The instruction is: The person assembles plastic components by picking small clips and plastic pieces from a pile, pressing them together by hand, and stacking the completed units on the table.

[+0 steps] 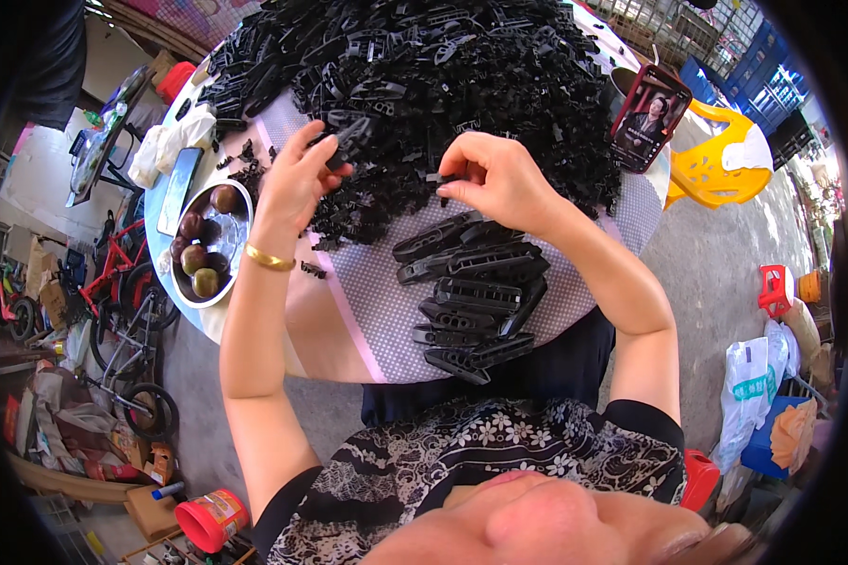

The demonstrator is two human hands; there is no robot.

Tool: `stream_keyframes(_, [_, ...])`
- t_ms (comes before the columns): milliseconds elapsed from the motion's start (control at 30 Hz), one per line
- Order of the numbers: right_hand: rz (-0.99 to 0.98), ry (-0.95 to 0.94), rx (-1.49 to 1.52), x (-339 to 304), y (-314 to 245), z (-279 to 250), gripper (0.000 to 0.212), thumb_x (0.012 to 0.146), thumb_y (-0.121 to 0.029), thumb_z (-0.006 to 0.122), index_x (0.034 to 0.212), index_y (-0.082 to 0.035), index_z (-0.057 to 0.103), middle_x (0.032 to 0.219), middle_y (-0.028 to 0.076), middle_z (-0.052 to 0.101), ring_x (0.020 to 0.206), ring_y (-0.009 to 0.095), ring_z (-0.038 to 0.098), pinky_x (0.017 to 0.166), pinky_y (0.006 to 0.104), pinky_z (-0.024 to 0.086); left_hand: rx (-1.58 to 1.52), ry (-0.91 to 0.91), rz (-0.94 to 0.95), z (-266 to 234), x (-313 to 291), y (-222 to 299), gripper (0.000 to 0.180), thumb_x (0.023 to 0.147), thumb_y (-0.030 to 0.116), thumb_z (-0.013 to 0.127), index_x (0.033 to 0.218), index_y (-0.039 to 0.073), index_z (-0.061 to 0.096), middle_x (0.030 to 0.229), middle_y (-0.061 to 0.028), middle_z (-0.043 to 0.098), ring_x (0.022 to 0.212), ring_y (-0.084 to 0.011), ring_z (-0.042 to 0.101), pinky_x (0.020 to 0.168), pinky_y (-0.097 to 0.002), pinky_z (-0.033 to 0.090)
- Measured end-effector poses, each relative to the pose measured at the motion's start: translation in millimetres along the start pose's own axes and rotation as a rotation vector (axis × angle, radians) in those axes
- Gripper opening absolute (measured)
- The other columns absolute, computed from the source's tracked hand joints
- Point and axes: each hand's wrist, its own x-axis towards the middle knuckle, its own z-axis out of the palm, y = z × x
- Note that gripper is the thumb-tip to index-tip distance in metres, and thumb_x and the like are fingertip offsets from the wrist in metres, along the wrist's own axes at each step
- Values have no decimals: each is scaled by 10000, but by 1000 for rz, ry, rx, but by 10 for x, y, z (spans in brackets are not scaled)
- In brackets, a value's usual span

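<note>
Left hand (297, 179) pinches a black plastic clip (349, 143); right hand (499, 179) is closed on a small black piece (446, 179) beside the heap (443, 75). Risk: the sorted stack (471, 292) near the desk (367, 311) edge could slide off if nudged.

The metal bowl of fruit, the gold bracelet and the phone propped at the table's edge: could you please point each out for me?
Metal bowl (238, 193): head view, bare rim at upper right.
Gold bracelet (269, 259): head view, band across the left wrist.
Phone (650, 118): head view, middle of its lit screen.
</note>
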Motion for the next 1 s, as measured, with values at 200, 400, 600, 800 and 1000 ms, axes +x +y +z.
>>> stream_keyframes(200, [47, 128, 208, 13, -12, 40, 98, 780, 18, 670, 859, -1, 616, 786, 2, 591, 652, 47, 542, 592, 193, 450, -547, -305, -147, 287, -331, 58, 481, 921, 136, 527, 1349, 34, 335, 1076, -140, 606, 876, -236, 621, 725, -311, 494])
stream_keyframes(400, [1, 218, 340, -2, -28, 72, 56, 777, -2, 678, 819, 3, 642, 776, 20, 617, 625, 51, 572, 549, 189, 453, -690, -558, -167, 523, -468, 15, 452, 888, 1, 500, 1320, 63, 380, 1163, -160, 570, 1025, -289, 600, 907, -416, 500])
stream_keyframes(600, [-153, 283, 238, -11, -25, 84, 78, 751, 12, 692, 791, -3, 627, 811, 36, 625, 610, 54, 570, 517, 191, 453, -718, -551, -160, 532, -447, -68, 405, 859, -65, 520, 1243, 52, 463, 1156, -140, 566, 1070, -266, 578, 934, -425, 495])
stream_keyframes(800, [-219, 244, 164, -11, -47, 85, 95, 743, 6, 704, 795, -13, 627, 828, 51, 628, 598, 73, 569, 518, 196, 457, -698, -542, -148, 612, -480, -131, 343, 875, -32, 529, 1212, 25, 494, 1100, -89, 589, 1045, -203, 585, 970, -403, 477])
stream_keyframes(1000, [-275, 238, 83, -16, -93, 88, 88, 751, 9, 695, 816, -11, 638, 835, 57, 631, 621, 83, 576, 529, 201, 462, -658, -469, -91, 625, -491, -115, 304, 883, 4, 547, 1184, 24, 512, 1088, -85, 593, 987, -192, 605, 949, -398, 484])
